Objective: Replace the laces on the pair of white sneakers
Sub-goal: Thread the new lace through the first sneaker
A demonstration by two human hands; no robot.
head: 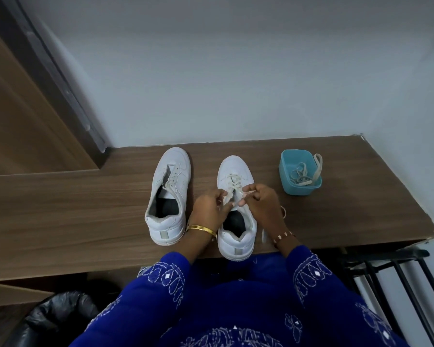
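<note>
White sneakers, two; I see both hands, left and right, pinching one lace; no writing legible.

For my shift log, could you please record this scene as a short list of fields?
surface: wooden shelf
left sneaker: unlaced, untouched
right sneaker: partly laced, being worked on
left hand: holds the right sneaker's eyelet edge
right hand: pinches the lace end
tub: blue, right of the sneakers, holds loose laces
</note>
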